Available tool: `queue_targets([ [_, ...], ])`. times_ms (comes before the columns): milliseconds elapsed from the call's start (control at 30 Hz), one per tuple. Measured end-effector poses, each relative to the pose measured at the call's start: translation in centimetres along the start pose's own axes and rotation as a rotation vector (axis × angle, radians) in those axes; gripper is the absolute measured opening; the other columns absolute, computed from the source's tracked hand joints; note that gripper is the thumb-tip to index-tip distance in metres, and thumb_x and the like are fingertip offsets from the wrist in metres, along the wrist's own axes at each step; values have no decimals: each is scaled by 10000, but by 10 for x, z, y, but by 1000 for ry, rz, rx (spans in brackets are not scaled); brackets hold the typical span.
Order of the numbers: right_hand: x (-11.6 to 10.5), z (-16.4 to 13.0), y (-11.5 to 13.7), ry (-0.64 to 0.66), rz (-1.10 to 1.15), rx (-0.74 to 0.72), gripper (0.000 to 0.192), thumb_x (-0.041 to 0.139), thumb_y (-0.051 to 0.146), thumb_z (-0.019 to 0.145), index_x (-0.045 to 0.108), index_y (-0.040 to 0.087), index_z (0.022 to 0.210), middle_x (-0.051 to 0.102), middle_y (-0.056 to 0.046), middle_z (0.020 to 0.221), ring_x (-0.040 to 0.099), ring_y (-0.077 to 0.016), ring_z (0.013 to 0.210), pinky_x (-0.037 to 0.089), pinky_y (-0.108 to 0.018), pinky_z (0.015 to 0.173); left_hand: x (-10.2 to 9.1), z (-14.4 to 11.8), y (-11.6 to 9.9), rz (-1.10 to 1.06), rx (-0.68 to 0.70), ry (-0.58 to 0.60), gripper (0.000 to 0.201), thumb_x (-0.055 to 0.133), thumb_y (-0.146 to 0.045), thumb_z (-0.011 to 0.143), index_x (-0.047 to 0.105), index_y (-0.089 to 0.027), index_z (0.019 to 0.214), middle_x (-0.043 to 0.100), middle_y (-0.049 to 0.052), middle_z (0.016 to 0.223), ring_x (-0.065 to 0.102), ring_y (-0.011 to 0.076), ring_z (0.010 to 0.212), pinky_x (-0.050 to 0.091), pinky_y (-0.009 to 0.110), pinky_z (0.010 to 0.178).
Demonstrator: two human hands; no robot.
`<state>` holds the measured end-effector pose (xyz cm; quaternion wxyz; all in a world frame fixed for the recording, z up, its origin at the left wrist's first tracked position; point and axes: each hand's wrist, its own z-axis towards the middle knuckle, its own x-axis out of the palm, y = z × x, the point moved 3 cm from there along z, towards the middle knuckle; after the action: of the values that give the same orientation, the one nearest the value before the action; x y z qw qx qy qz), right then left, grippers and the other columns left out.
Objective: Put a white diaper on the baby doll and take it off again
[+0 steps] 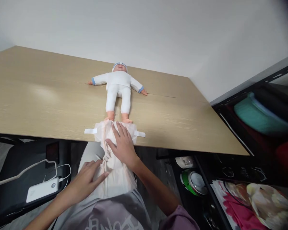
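Observation:
A baby doll (118, 91) in a white suit and cap lies on its back on the wooden table (38, 99), feet toward me. An open white diaper (103, 132) with two side tabs drapes over the table's front edge, just below the doll's feet, and hangs down onto my lap. My right hand (122, 145) lies flat on the diaper at the table edge, fingers spread. My left hand (90, 177) presses flat on the diaper's lower part over my lap.
A white power bank (42, 189) with cables lies on a dark surface at lower left. Black shelving (254, 153) at the right holds teal and red items, magazines and a green-and-white object. A white wall stands behind the table.

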<state>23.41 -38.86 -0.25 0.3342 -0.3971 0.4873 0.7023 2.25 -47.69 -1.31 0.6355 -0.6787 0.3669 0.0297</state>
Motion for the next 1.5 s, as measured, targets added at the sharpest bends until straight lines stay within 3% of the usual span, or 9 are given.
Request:
queue_targets([
  [133, 7, -4, -2, -27, -34, 1, 758, 540, 588, 1189, 431, 163, 1807, 327, -155, 1910, 287, -335, 1792, 273, -572, 1471, -66, 30, -21, 345, 178, -78, 347, 593, -548, 1152, 785, -270, 1233, 847, 71, 1188, 784, 312, 1082, 590, 454, 993],
  [300, 5, -2, 1, -22, -59, 1, 752, 551, 583, 1185, 450, 164, 1802, 325, -169, 1907, 289, -340, 1791, 278, -583, 1469, -122, 132, -69, 698, 558, -324, 338, 538, -306, 1160, 713, -194, 1427, 765, 180, 1425, 698, 374, 1289, 540, 541, 1124],
  [400, 4, -1, 1, -13, -64, 14, 745, 576, 571, 1178, 464, 170, 1796, 323, -175, 1907, 293, -348, 1790, 286, -587, 1465, -117, 199, -85, 962, 746, -117, 638, 590, -104, 1057, 584, -286, 1669, 497, 150, 1811, 491, 393, 1637, 450, 570, 1281],
  [567, 5, -1, 2, -17, -59, 10, 728, 587, 562, 1175, 480, 179, 1784, 361, -170, 1895, 312, -348, 1782, 277, -587, 1466, -97, 262, -90, 1053, 954, 218, 1020, 717, 34, 843, 517, -432, 1728, 337, 25, 1921, 311, 390, 1776, 362, 568, 1374],
  [667, 4, -1, 2, -26, -34, 8, 716, 570, 564, 1181, 482, 184, 1781, 371, -167, 1891, 306, -341, 1784, 268, -599, 1468, -91, 279, -91, 874, 1025, 227, 842, 719, 38, 802, 705, -400, 1521, 521, 27, 1822, 477, 382, 1674, 384, 544, 1337],
  [833, 0, 5, -8, 47, 4, -9, 774, 579, 626, 1169, 433, 219, 1811, 303, -150, 1919, 258, -324, 1804, 223, -609, 1482, -85, 298, -99, 701, 1058, 171, 294, 660, -209, 986, 812, -303, 1220, 783, 124, 1499, 660, 391, 1348, 423, 570, 1210],
  [1033, 2, 38, -35, 130, 36, -36, 841, 550, 695, 1164, 312, 287, 1860, 208, -123, 1948, 157, -311, 1831, 173, -630, 1487, -118, 311, -149, 366, 1018, 103, 385, 733, -376, 1000, 798, -276, 1366, 837, 96, 1346, 697, 329, 1250, 512, 473, 1127],
  [1233, 8, 107, -60, 126, -4, -21, 836, 534, 677, 1175, 329, 233, 1854, 201, -149, 1948, 173, -327, 1827, 147, -616, 1486, -162, 324, -198, 227, 927, 32, 565, 878, -599, 953, 802, -184, 1328, 831, 104, 1325, 747, 284, 1231, 575, 418, 1105],
  [1500, 17, 224, -100, 104, -76, -25, 843, 600, 613, 1169, 358, 154, 1834, 206, -200, 1941, 130, -371, 1825, 109, -622, 1478, -185, 325, -205, 160, 909, -52, 581, 863, -657, 963, 767, -261, 1377, 809, 39, 1367, 759, 345, 1367, 628, 457, 1137],
])
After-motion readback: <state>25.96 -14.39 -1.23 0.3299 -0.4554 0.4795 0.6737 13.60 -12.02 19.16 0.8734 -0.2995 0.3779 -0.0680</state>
